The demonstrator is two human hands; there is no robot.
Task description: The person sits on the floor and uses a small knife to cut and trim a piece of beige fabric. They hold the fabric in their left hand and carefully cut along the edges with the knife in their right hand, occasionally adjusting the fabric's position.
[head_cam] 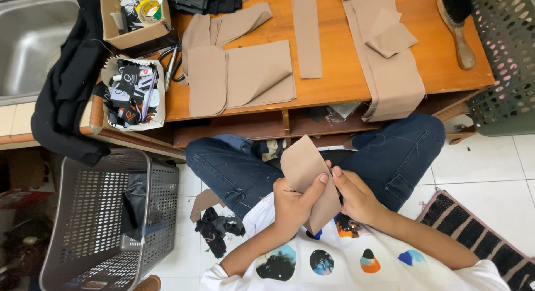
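Observation:
Both of my hands hold one tan fabric piece (304, 165) above my lap. My left hand (292, 204) grips its lower left side with the thumb pressed on the cloth. My right hand (354, 196) pinches its right edge. The piece stands upright, its pointed top toward the low wooden table (345, 74). I sit cross-legged in dark jeans (234, 168) on a white tiled floor. More tan cut pieces (239, 76) lie flat on the table, and a long tan strip (390, 74) hangs over its front edge.
A grey perforated basket (103, 218) stands at my left, a dark green one (504, 57) at the far right. Two open boxes of scraps (134, 93), scissors (171, 65) and a wooden brush (460, 29) rest on the table. Black scraps (214, 230) lie on the floor. A striped mat (473, 224) lies at right.

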